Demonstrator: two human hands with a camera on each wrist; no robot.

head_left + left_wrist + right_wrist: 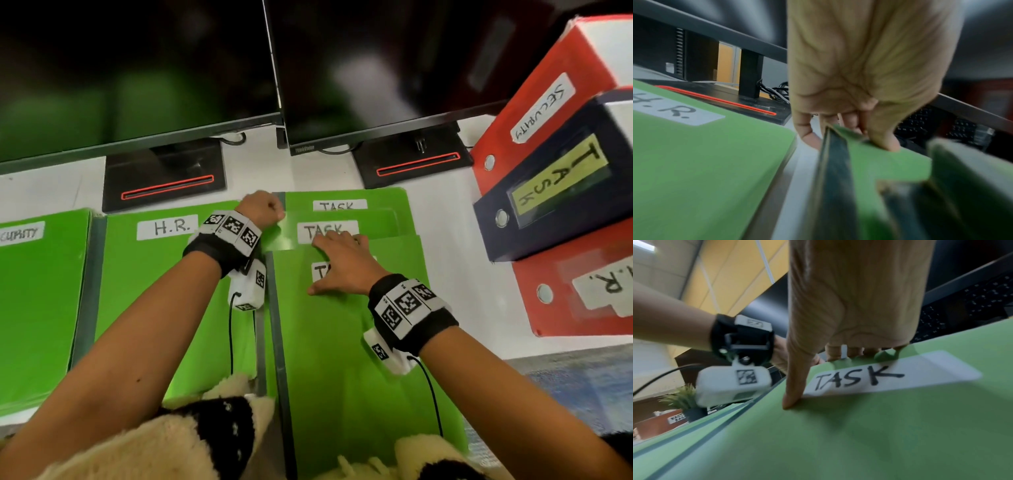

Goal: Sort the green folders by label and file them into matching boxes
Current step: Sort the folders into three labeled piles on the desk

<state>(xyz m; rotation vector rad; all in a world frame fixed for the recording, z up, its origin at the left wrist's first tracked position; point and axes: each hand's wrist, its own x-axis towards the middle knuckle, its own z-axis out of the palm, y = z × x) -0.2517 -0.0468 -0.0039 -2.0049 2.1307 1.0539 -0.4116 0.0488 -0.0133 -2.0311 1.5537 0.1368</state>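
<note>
Nearest on the white tabletop [318, 171], the right hand [337, 262] lies flat with straight fingers on the top green plastic folder labelled TASK [346, 342], thumb tip pressing beside its white label and fingertips reaching the middle green TASK folder [376, 228] fanned out beyond it. Just left and farther on, the left hand [262, 209] curls its grip round the dark spine corner of that middle folder, thumb on the cover, with the green H.R. folder [144, 274] alongside and the rearmost green TASK folder [387, 202] behind. At the far right stand the red SECURITY box [548, 102], dark blue TASK box [555, 192] and red H.R. box [582, 291].
</note>
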